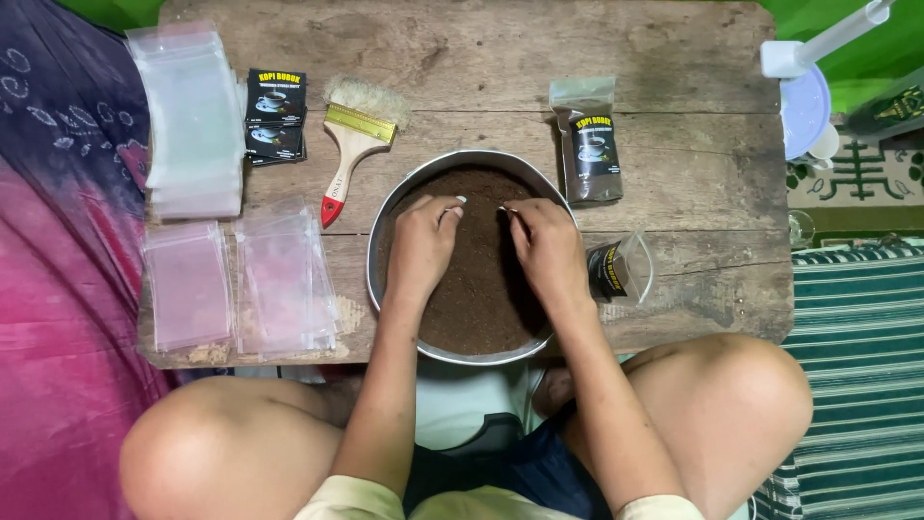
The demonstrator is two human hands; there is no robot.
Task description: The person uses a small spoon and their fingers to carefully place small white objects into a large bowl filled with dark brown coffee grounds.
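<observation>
Both the left hand (422,243) and right hand (547,246) hover curled over the round metal pan of brown powder (478,289); the right hand's fingertips pinch something small and pale, while I cannot tell whether the left hand holds anything. A careless flick could scatter powder over the rim onto the worn wooden board (674,173) beside the right hand.

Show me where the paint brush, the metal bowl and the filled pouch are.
paint brush (352,144), head view, on its wooden handle.
metal bowl (377,231), head view, on its left rim.
filled pouch (592,154), head view, on its dark label.
</observation>
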